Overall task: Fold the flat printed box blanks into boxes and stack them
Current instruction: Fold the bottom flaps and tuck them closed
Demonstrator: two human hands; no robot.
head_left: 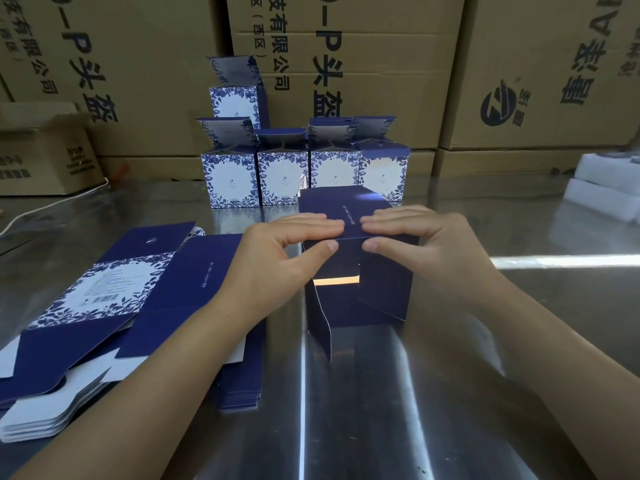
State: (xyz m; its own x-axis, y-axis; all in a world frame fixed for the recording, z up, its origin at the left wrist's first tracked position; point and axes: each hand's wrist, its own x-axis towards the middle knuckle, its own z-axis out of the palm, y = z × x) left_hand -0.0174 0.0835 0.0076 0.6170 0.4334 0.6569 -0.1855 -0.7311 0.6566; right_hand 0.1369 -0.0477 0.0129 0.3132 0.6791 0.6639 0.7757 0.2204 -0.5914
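Both hands are on the box: the left hand lies with fingers pressed flat on the navy top panel and thumb tucked under its near edge, pinching that fold, and the right hand mirrors it from the other side, fingers flat on top, thumb hooked below, fingertips almost meeting in the middle. Forearms reach in from the near edge, angled toward each other. Big brown cartons wall off the far side of the steel table, printed with black characters. Plenty of bare metal lies open at the near edge and out to the right. On the left side sprawls the stack of flat blanks, navy with blue-and-white floral panels, fanned out and reaching the near-left corner; the left forearm crosses over it. The half-folded box sits at the table's centre on its side, its near end open with loose flaps hanging and a glint of light showing inside. Behind it, toward the far edge, a row of finished boxes stands four across, lids up and open, with one more box perched on the leftmost. White foam pieces rest at the far-right corner.
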